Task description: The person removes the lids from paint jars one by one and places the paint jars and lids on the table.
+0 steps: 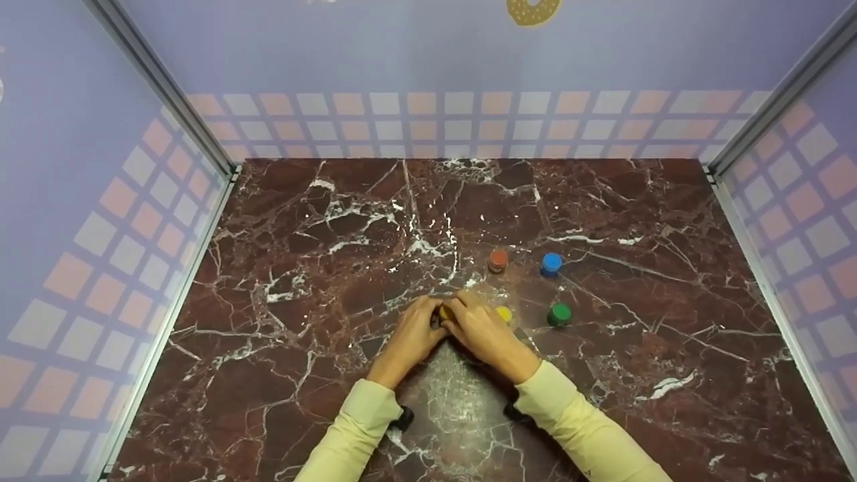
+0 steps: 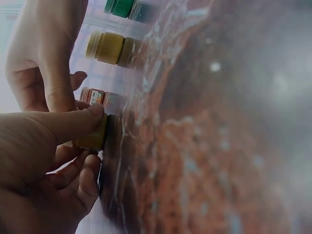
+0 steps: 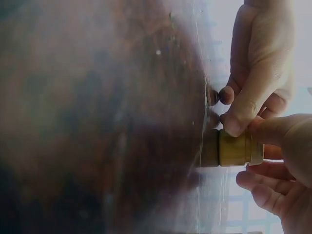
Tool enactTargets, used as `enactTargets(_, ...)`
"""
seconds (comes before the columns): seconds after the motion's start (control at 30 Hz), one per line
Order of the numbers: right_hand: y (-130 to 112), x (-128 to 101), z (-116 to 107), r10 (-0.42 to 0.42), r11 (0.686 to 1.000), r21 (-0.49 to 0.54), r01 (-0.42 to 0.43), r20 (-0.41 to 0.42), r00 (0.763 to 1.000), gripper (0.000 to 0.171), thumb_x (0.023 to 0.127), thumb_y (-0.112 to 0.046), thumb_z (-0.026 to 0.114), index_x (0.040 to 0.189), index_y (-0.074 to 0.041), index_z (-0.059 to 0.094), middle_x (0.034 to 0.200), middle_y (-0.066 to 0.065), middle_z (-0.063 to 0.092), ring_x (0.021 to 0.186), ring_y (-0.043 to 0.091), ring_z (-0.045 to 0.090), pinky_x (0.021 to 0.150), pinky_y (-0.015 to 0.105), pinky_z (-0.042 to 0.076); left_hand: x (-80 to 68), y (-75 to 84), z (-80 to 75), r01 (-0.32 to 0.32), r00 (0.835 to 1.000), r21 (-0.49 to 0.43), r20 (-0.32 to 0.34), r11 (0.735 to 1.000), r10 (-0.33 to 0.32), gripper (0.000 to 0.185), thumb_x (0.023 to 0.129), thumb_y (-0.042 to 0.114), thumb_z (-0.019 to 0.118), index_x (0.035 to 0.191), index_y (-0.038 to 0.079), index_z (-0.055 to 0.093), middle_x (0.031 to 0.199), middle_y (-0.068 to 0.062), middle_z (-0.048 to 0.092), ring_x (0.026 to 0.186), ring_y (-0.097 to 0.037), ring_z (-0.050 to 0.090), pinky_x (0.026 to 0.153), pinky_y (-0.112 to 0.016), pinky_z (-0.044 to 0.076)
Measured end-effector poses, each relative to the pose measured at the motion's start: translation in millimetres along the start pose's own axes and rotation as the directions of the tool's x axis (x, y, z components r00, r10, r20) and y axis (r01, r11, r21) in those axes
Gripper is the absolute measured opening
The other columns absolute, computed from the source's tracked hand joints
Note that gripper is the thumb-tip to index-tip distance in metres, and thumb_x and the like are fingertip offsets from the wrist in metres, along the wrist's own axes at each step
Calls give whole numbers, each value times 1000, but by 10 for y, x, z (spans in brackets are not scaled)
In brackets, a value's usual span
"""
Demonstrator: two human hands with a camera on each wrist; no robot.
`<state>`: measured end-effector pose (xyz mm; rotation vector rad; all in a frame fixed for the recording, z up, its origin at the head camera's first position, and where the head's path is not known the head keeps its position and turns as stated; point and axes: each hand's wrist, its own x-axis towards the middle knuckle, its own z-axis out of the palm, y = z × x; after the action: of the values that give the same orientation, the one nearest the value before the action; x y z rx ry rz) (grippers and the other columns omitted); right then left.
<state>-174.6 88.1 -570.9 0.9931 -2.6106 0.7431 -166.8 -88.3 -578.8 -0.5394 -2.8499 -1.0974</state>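
Observation:
Both hands meet around a small dark-yellow paint jar (image 3: 233,150), which stands upright on the tabletop. My left hand (image 1: 415,329) holds the jar's body, its thumb lying along the side in the left wrist view. My right hand (image 1: 483,331) pinches the jar's lid (image 3: 254,151) between thumb and fingers. In the head view the fingers cover most of this jar. Just right of the right hand stands a second yellow jar (image 1: 504,314), partly hidden by that hand.
An orange-red jar (image 1: 498,260) and a blue jar (image 1: 551,264) stand farther back, with a green jar (image 1: 559,314) to the right. The dark red marbled table (image 1: 268,388) is enclosed by lilac panels (image 1: 402,60) at the back and sides.

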Motion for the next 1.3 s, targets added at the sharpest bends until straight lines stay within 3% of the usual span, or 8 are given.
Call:
enactTargets(0.17, -18, 8, -60, 9, 1000, 11, -9, 47, 999, 22, 91, -10, 77, 103, 0, 61, 97, 9, 56, 83, 26, 61, 73, 39, 57, -16, 31, -10, -7, 1000, 50, 15, 999, 6, 38, 88, 13, 82, 119, -2, 66, 111, -12, 64, 108, -31, 61, 97, -47, 50)
enactTargets(0.47, -23, -60, -144, -4, 996, 88, -5, 99, 995, 22, 88, -4, 77, 99, 0, 59, 96, 9, 51, 81, 23, 58, 72, 35, 57, -55, 85, -28, -96, 994, 118, 60, 988, 89, 35, 87, 20, 83, 113, 2, 68, 107, -10, 65, 100, -28, 64, 89, -45, 54)
enactTargets(0.67, -27, -125, -210, 14, 985, 166, -42, 169, 986, 24, 88, -6, 79, 102, 2, 61, 99, 10, 56, 85, 23, 58, 75, 37, 58, -97, 138, -26, -117, 989, 117, 104, 986, 105, 34, 89, 24, 81, 114, 3, 69, 105, -9, 65, 98, -26, 65, 87, -42, 55)
enactTargets(0.93, -48, -248, -302, -1, 985, 170, -35, 207, 978, 30, 85, -12, 83, 102, 2, 62, 94, 8, 57, 82, 20, 57, 71, 34, 56, -184, 239, 2, -151, 976, 153, 177, 977, 124, 32, 89, 25, 82, 108, 5, 66, 95, -5, 61, 85, -22, 62, 76, -38, 56)
enactTargets(1.3, -87, -502, -421, -37, 983, 183, -5, 225, 974, 37, 80, -19, 88, 90, -5, 56, 90, 4, 56, 75, 15, 55, 66, 30, 54, -321, 343, 50, -162, 945, 68, 296, 984, 135, 42, 87, 31, 83, 116, 5, 67, 108, -6, 66, 98, -24, 65, 90, -37, 55)
